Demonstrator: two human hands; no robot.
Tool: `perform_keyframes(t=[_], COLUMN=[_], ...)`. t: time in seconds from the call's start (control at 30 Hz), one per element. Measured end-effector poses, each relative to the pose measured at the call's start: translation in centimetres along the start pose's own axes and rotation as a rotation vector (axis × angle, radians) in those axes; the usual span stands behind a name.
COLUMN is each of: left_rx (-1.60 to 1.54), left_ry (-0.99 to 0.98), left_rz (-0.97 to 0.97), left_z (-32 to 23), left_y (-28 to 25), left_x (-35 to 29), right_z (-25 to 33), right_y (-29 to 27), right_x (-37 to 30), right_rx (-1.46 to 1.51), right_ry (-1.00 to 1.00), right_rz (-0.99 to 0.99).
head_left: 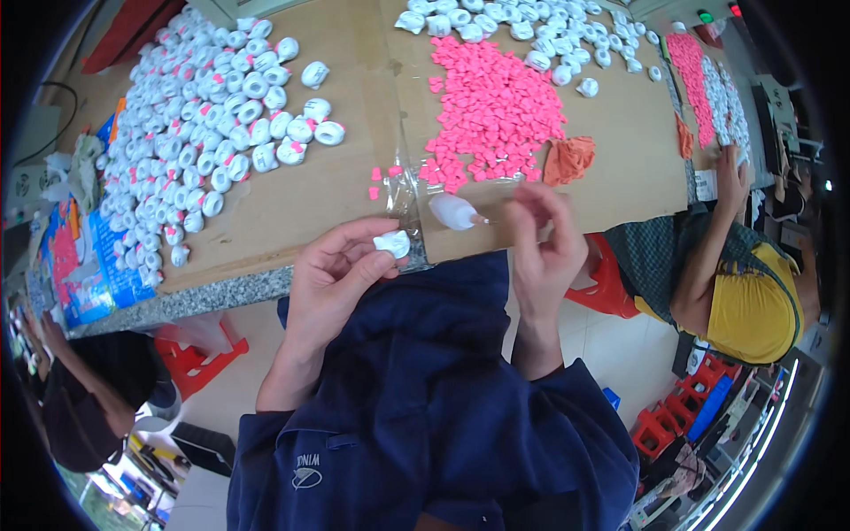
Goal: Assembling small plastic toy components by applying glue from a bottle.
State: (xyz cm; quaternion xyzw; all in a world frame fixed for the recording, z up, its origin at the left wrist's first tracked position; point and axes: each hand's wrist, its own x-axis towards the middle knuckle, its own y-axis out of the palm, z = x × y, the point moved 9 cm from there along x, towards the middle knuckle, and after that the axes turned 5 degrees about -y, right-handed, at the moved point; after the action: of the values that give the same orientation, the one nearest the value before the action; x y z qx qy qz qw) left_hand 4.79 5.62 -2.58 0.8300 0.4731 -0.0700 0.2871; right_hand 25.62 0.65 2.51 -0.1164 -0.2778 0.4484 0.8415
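Note:
Between the thumb and fingers of my left hand [341,265], closed, is a small white plastic piece [391,243], rounded and shiny. My right hand [547,234] hovers just right of a white squeeze bottle [452,212], its fingers curled and smeared by motion; whether anything is in them I cannot make out. The bottle lies on the cardboard with its narrow tip toward that hand, apparently untouched. Beyond it spreads a heap of small pink pieces [496,106]. A few loose pink pieces [374,192] lie beyond my left hand.
White ring-shaped pieces with pink bits [239,111] cover the left of the table. More white pieces [549,35] lie at the back. An orange cloth [569,161] sits beside the pink heap. A co-worker in yellow [753,305] works on the right, another person [93,398] on the left.

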Motion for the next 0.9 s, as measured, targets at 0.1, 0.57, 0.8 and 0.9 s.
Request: perform_keyframes(t=[0.1, 0.57, 0.8, 0.9], left_rx=[0.011, 0.006, -0.023, 0.044], left_ry=[-0.010, -0.002, 0.110, 0.149], left_rz=[-0.021, -0.001, -0.005, -0.014], left_z=[0.1, 0.2, -0.1, -0.2], left_y=[0.4, 1.3, 2.3, 2.5], left_x=[0.1, 0.0, 0.0, -0.2], right_z=[-1.3, -0.6, 5.2, 5.8], right_y=[-1.5, -0.8, 1.8, 2.6], right_x=[1.4, 1.4, -1.4, -1.8], right_rx=[-0.218, -0.045, 0.105, 0.041], right_ry=[0.000, 0.118, -0.182, -0.214], right_rz=[-0.038, 0.105, 0.247, 0.247])
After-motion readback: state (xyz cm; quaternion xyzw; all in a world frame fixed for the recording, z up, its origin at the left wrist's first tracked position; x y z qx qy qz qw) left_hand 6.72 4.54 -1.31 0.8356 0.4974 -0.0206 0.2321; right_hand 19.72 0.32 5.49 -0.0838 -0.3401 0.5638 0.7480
